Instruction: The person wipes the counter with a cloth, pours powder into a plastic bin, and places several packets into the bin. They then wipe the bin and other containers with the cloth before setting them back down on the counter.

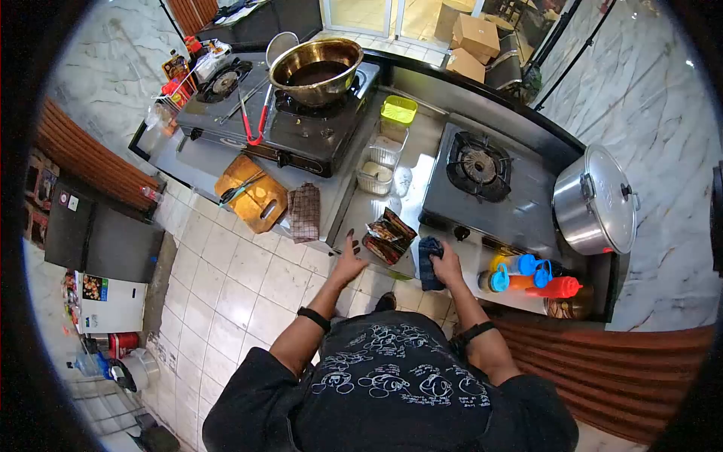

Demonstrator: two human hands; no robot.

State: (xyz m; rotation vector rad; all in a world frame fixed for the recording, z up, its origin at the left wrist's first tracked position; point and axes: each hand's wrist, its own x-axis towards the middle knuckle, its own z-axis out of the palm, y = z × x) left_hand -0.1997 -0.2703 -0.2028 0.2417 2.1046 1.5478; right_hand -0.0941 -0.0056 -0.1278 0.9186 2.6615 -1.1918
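Observation:
My right hand (446, 265) is closed on a dark blue cloth (430, 264) at the counter's front edge. To its left, my left hand (349, 262) has its fingers apart and holds nothing. Between the two hands, a dark, shiny food packet (389, 236) lies on the steel counter. A brown checked cloth (304, 213) hangs at the edge left of my left hand, beside a wooden cutting board (251, 194) with a utensil on it.
A wide metal pan (316, 72) of dark liquid sits on the left stove, near red-handled tongs (253, 124). Behind the packet are clear containers (376, 176). At right are a single burner (480, 166), a large lidded pot (596, 200) and squeeze bottles (553, 287).

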